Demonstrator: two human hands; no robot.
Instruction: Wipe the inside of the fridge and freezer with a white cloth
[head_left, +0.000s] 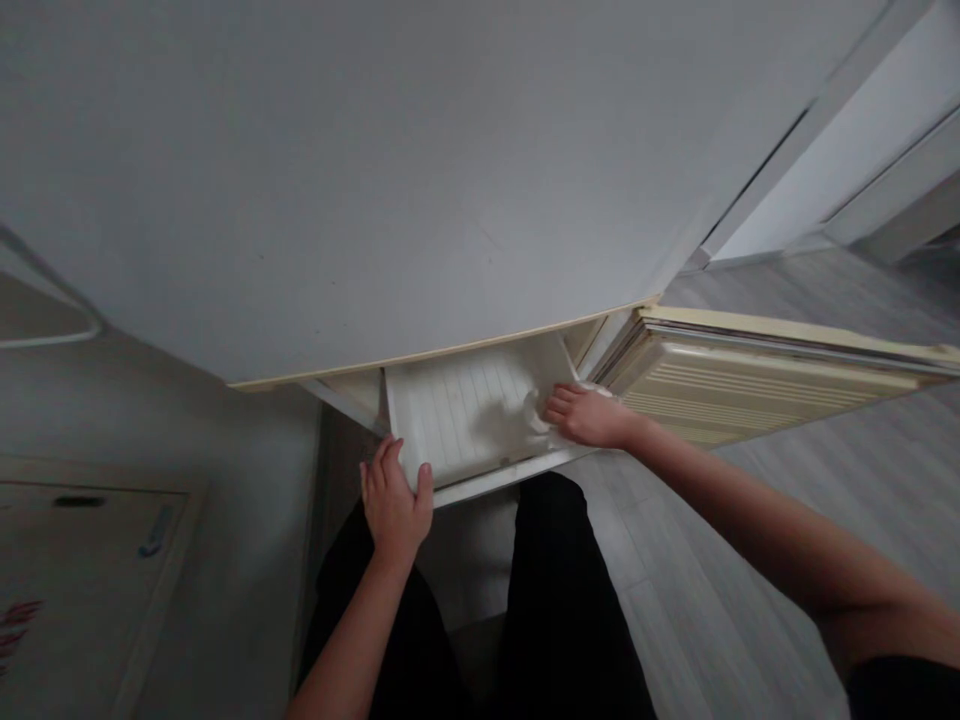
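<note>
A white drawer (450, 415) with a ribbed bottom is pulled part way out of the fridge's lower compartment. At its front left corner, my left hand (397, 500) grips the drawer, thumb at the front rim and fingers along the side. Inside the drawer, near the right wall, my right hand (583, 415) is closed around a crumpled white cloth (535, 412). The cloth, which may be a paper wipe, touches the drawer's surface and is partly hidden by my fingers.
The upper fridge door (420, 180) is shut above the drawer. To the right, the lower fridge door (750, 375) stands open over the grey plank floor (847, 520). A wall panel with red marks (75, 580) is at the left. My legs (570, 600) are beneath the drawer's front.
</note>
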